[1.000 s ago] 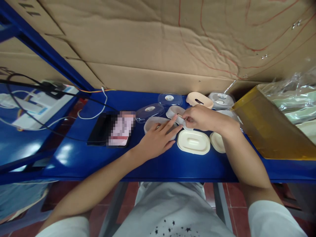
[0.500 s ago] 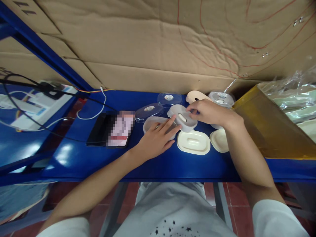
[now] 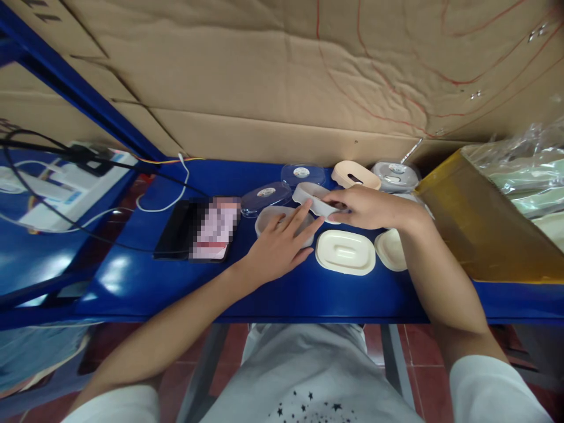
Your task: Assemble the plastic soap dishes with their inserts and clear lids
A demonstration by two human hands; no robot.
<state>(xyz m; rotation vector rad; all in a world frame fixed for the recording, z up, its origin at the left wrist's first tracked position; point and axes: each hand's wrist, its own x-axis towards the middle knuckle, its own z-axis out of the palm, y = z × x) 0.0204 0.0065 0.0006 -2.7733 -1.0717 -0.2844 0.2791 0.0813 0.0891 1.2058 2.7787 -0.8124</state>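
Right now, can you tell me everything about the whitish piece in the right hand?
The whitish piece looks smooth and plastic, with a rounded end and raised wall. It appears tilted, just beyond the cream oval piece. The right hand grips its right end, hiding some of it. The left hand is at its near edge; whether it touches, I can't tell.

Phone [image 3: 214, 229] left on table [image 3: 273, 299], box [image 3: 484, 229] right, dish [image 3: 346, 252] between, bowl [image 3: 266, 218] apparently under left hand [image 3: 277, 249]
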